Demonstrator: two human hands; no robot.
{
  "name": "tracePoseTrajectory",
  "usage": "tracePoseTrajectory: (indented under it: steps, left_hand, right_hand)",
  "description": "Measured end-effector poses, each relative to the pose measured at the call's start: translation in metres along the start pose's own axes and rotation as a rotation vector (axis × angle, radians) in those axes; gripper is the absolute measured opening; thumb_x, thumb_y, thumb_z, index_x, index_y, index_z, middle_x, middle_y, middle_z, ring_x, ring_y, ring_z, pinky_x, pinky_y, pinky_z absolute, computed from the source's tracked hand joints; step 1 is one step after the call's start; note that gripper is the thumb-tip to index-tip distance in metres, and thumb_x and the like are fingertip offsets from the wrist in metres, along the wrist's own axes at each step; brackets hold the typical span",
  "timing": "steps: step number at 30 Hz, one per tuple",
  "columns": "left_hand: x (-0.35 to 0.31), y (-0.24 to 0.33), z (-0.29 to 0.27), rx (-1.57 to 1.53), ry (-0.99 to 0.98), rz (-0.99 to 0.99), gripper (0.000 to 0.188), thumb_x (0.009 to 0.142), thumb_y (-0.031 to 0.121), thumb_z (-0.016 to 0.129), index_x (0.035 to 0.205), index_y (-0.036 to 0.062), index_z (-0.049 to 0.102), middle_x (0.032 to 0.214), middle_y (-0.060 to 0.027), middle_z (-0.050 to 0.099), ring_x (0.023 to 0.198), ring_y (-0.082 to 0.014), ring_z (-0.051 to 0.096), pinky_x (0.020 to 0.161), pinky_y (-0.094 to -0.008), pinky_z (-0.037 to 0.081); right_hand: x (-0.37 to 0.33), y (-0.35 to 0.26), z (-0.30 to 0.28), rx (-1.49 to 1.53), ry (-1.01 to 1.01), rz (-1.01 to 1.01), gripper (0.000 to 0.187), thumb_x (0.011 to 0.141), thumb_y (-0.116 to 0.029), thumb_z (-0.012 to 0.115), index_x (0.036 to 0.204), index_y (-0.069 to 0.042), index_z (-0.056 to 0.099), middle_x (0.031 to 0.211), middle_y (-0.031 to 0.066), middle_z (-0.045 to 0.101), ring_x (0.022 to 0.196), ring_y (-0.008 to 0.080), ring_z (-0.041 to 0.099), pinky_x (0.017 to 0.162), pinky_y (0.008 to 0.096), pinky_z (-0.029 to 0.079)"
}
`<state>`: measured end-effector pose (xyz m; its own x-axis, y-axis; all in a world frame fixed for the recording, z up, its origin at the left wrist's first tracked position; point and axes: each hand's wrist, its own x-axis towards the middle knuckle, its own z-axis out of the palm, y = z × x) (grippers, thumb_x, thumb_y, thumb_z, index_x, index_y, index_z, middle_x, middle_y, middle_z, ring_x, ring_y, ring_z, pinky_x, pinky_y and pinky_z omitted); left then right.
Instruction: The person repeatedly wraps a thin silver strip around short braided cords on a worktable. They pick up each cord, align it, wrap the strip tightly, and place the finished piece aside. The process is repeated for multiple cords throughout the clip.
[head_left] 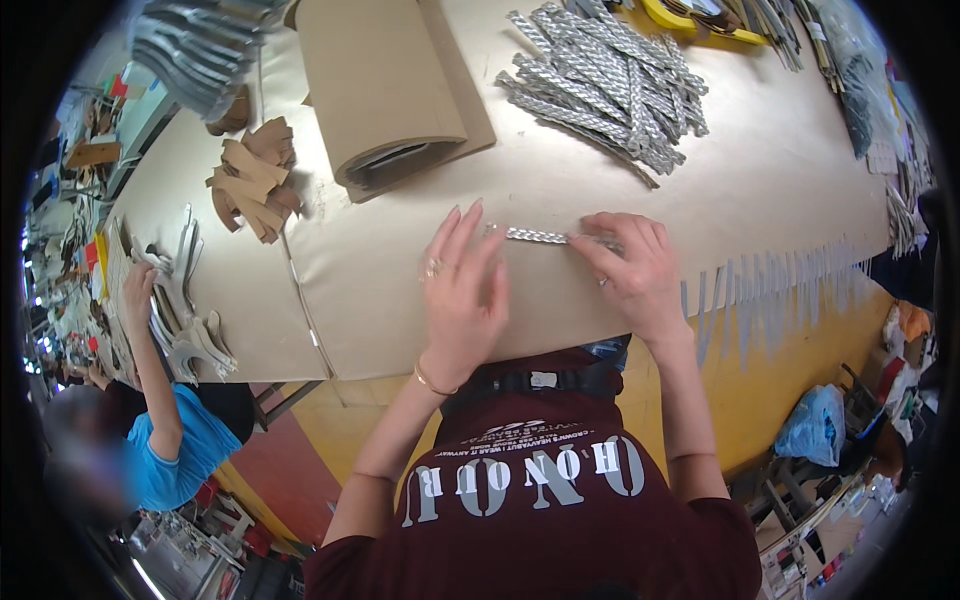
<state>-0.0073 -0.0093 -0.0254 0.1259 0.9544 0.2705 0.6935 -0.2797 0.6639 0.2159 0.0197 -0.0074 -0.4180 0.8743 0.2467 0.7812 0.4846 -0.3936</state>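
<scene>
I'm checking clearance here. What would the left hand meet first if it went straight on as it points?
Probably the brown rolled sheet, near its lower right corner; how high the left hand sits is unclear, so it might pass above.

Curled brown board [385,90] | tan strips [256,185] heaped left of it | blue plastic bag [811,427]

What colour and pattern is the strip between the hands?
The strip is shiny silver, in a braided pattern; best seen in the head view.
</scene>
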Motion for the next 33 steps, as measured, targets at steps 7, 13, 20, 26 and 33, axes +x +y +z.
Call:
tracePoseTrajectory:
  steps: [7,13,20,26,33]
  left_hand:
    - [-0.025,0.016,0.022,0.217,-0.434,0.078,0.069,0.094,0.045,0.059,0.149,0.0079,0.042,0.161,-0.0181,0.028,0.149,-0.0388,0.023,0.121,-0.0532,0.013]
    - [-0.023,0.015,0.026,0.299,-0.472,0.086,0.074,0.093,0.051,0.058,0.152,0.0100,0.040,0.161,-0.0175,0.028,0.149,-0.0376,0.023,0.121,-0.0562,0.010]
    - [-0.023,0.013,0.028,0.263,-0.428,0.107,0.070,0.093,0.042,0.062,0.149,0.0061,0.041,0.161,-0.0183,0.027,0.150,-0.0380,0.021,0.121,-0.0532,0.008]
    - [-0.023,0.014,0.026,0.292,-0.427,0.108,0.070,0.091,0.044,0.064,0.148,0.0068,0.044,0.159,-0.0179,0.033,0.148,-0.0363,0.028,0.121,-0.0540,0.013]
    - [-0.024,0.013,0.010,-0.173,-0.198,0.051,0.061,0.084,0.024,0.077,0.136,0.0038,0.055,0.144,-0.0189,0.051,0.134,-0.0332,0.048,0.112,-0.0469,0.032]
  right_hand:
    - [-0.038,0.007,-0.035,-0.036,0.064,0.368,0.016,0.084,-0.015,0.073,0.100,-0.012,0.069,0.093,0.0029,0.066,0.087,0.0213,0.063,0.084,0.0370,0.045]
    - [-0.070,0.008,-0.084,-0.081,-0.163,0.861,0.023,0.087,-0.024,0.074,0.088,-0.003,0.068,0.079,0.0106,0.065,0.072,0.0274,0.064,0.067,0.0403,0.049]
    - [-0.096,-0.004,-0.081,-0.246,-0.384,0.950,0.035,0.087,-0.038,0.072,0.085,-0.004,0.070,0.077,0.0141,0.067,0.077,0.0351,0.066,0.069,0.0436,0.051]
    - [-0.084,-0.012,-0.076,-0.102,-0.346,1.053,0.036,0.088,-0.035,0.072,0.078,0.000,0.067,0.072,0.0160,0.062,0.067,0.0360,0.059,0.062,0.0446,0.044]
    - [-0.043,-0.039,-0.120,0.390,-0.305,0.472,0.023,0.088,-0.032,0.073,0.079,-0.011,0.070,0.079,0.0046,0.059,0.080,0.0264,0.057,0.076,0.0378,0.040]
